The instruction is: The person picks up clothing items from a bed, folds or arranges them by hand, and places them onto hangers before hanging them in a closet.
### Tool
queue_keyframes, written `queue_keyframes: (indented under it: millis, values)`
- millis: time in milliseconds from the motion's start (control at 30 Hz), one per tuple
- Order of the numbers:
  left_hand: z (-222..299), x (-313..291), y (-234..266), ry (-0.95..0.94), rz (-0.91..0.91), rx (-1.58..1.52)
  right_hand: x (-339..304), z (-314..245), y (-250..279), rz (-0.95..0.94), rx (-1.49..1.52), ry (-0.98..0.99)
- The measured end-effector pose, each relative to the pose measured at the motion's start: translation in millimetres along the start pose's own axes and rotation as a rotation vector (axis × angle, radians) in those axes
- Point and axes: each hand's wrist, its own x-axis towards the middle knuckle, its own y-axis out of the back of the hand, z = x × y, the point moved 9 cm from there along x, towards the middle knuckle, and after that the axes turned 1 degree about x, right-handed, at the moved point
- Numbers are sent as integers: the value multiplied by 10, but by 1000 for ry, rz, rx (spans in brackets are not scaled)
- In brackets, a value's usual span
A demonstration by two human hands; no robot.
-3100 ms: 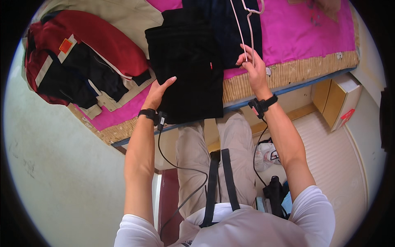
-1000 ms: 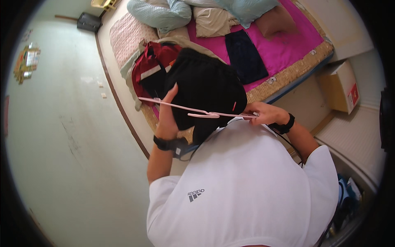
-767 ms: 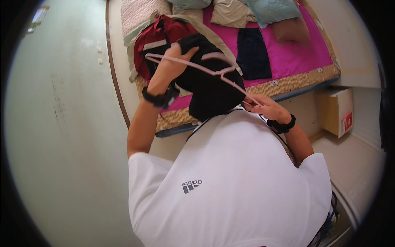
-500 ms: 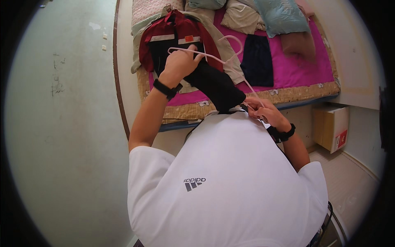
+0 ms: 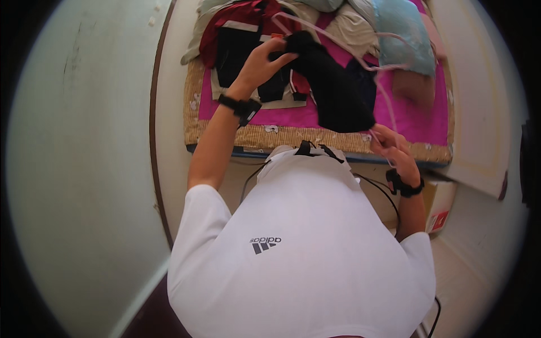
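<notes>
A folded black garment [image 5: 332,84], probably trousers, slants in the air above the bed. Its upper left end is pinched by my left hand [image 5: 261,66], thumb beneath and fingers on top. Along its far side runs a pale pink hanger [image 5: 324,35], slightly blurred, with its hook pointing to the right. My right hand [image 5: 396,147] has its fingers closed around the hanger's near right end, beside the garment's lower end. Whether the garment hangs over the hanger's bar cannot be made out.
A red and dark-blue jacket [image 5: 231,48] lies on the bed at the left. Dark folded trousers [image 5: 363,79] rest on the magenta sheet [image 5: 425,121]. Light-blue pillows [image 5: 400,31] are piled at the back right. A wall [image 5: 84,158] stands on the left; a box [image 5: 440,200] is at right.
Both hands have moved right and the hanger and black garment swung right with them. The left hand has come to the garment's upper end. My view has shifted slightly.
</notes>
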Motion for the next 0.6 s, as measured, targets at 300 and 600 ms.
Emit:
queue_keyframes:
  millis: [300,600]
  values:
    - [715,217,185,-206,266,-37,-114,-76,-12,10,-99,86]
    - [-209,-38,-64,119,106,-183,-207,6,-193,-19,-64,45]
